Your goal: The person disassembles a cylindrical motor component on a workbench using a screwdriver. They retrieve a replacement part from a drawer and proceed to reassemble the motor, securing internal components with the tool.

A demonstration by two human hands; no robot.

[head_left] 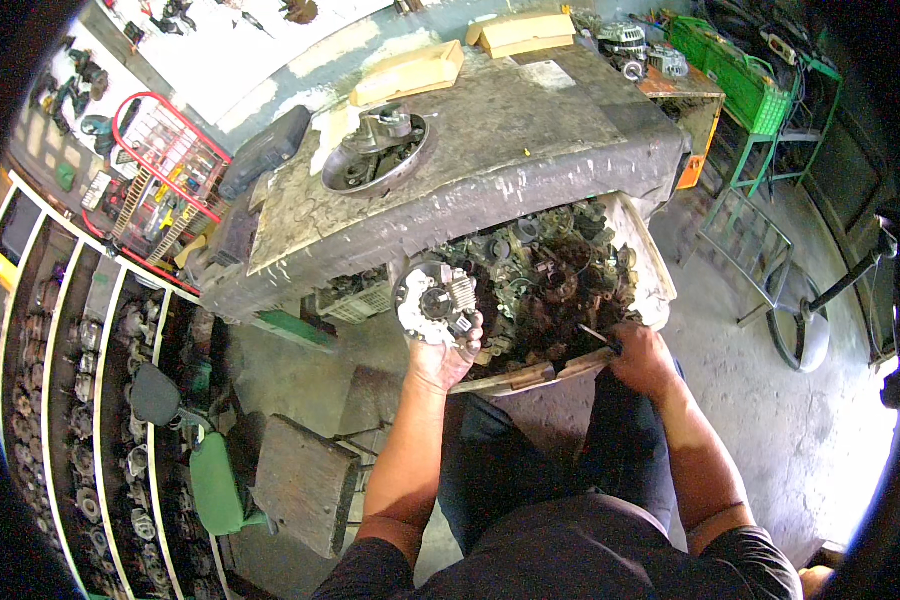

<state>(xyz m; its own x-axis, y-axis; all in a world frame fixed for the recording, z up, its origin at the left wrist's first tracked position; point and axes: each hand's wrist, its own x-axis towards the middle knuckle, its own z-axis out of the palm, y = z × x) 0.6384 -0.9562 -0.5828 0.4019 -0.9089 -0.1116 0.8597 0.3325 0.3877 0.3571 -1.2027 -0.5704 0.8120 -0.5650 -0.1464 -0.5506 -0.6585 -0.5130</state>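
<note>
My left hand [448, 362] is closed round the lower edge of an alternator end housing [436, 303], a round silvery casting with a dark centre and a finned piece on one side. It is held up over the left end of a pale crate [653, 268] full of greasy used parts [550, 285]. At the crate's near right rim, my right hand [643, 358] grips a screwdriver [594, 332]. Its thin shaft points left over the parts, and most of the handle is hidden in the fist.
Behind the crate stands a worn workbench [500, 110] bearing a metal bowl [342, 178] with parts. A wooden-topped stool [305, 483] and a shelf rack [100, 400] are at the left. A green crate [735, 75] and a steering wheel [798, 318] are at the right.
</note>
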